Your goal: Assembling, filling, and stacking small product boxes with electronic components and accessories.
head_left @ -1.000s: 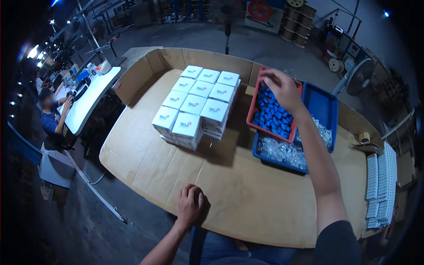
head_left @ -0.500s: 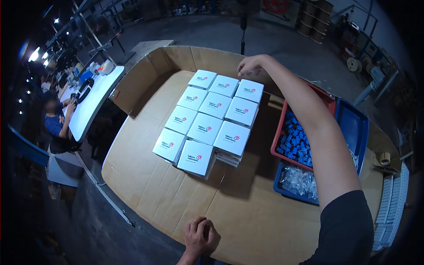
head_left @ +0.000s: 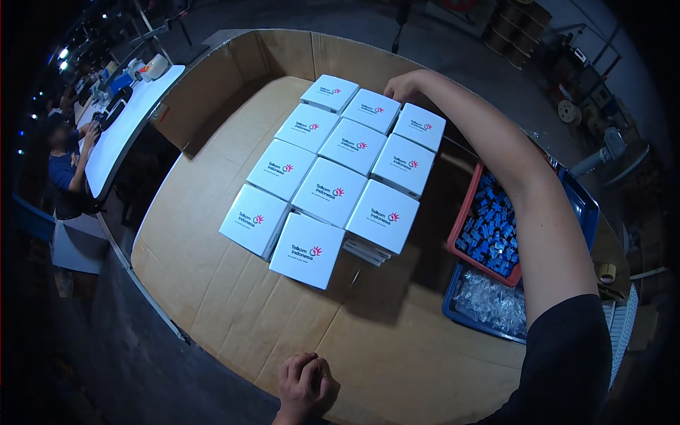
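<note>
Several square white boxes [head_left: 333, 191] with small red and grey logos stand packed in a grid of stacks on a cardboard-covered table [head_left: 234, 312]. My right hand [head_left: 401, 86] reaches across to the far edge of the grid, its fingers on the top of a box in the back row [head_left: 374, 110]. Whether it grips that box is hard to tell. My left hand [head_left: 304, 386] rests as a closed fist on the near edge of the table, holding nothing.
A red bin [head_left: 467, 212] of small blue parts sits in a blue tray [head_left: 588, 205] that also holds clear plastic bags [head_left: 492, 301], right of the boxes. Cardboard walls [head_left: 212, 92] rise at the far side. Another person [head_left: 67, 163] sits at a white table [head_left: 131, 113] on the left.
My right hand moved from the red bin leftward to the back row of white boxes. The view shifted closer over the boxes. My left hand stayed in a fist.
</note>
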A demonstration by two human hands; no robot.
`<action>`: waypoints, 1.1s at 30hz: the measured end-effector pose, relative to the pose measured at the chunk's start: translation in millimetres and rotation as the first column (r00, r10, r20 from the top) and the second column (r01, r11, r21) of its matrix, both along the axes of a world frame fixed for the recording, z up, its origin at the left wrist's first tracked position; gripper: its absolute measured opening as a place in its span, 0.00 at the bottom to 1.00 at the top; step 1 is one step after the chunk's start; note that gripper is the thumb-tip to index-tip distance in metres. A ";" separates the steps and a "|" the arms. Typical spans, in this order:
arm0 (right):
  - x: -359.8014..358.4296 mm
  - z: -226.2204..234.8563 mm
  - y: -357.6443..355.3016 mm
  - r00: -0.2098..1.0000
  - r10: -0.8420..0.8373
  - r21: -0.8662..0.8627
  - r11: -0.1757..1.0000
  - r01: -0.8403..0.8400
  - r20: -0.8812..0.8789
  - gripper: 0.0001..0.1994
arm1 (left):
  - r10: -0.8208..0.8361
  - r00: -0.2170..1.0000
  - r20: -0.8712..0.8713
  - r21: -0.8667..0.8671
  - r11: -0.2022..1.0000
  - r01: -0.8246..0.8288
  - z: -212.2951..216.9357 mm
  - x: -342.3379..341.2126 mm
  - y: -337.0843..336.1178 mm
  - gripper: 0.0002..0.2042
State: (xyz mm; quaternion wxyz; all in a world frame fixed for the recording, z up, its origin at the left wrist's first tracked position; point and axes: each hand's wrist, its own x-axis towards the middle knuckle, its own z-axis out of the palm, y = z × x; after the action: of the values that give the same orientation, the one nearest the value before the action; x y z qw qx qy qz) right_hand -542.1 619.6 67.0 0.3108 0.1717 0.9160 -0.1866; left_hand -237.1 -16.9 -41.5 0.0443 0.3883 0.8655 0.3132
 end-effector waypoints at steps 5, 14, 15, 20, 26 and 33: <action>0.7 -10.0 -6.8 1.000 0.018 0.118 0.993 -0.016 -0.017 0.23 | 0.003 1.000 -0.004 0.000 1.000 -0.003 3.0 0.0 3.1 0.18; 5.4 -2.0 -15.0 0.983 0.077 0.229 0.973 -0.038 -0.164 0.19 | -0.017 0.999 -0.034 -0.001 1.000 0.017 6.1 -3.5 1.5 0.18; 7.6 -1.3 -12.4 0.983 0.074 0.230 0.973 -0.035 -0.166 0.19 | -0.016 1.000 -0.016 0.005 1.000 0.016 4.1 -3.2 -0.1 0.18; 25.0 13.2 0.6 0.906 0.115 0.199 0.979 -0.035 -0.406 0.18 | -0.029 1.000 0.003 0.032 0.999 0.029 5.1 -3.0 4.7 0.19; 74.0 68.0 -43.6 0.722 0.060 0.205 0.972 0.115 -0.689 0.18 | -0.003 1.000 0.008 0.070 0.998 0.003 8.2 1.0 0.3 0.17; 190.1 148.2 -128.4 0.274 0.131 0.182 0.968 0.172 -0.953 0.14 | -0.008 0.999 -0.051 0.134 0.991 0.015 12.7 7.3 -4.2 0.14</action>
State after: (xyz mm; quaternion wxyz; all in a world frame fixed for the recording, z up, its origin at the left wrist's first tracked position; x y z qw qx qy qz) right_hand -352.1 491.2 215.2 -0.3309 0.0741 0.9304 -0.1393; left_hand -229.8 -21.1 -28.8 -0.0020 0.4031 0.8411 0.3607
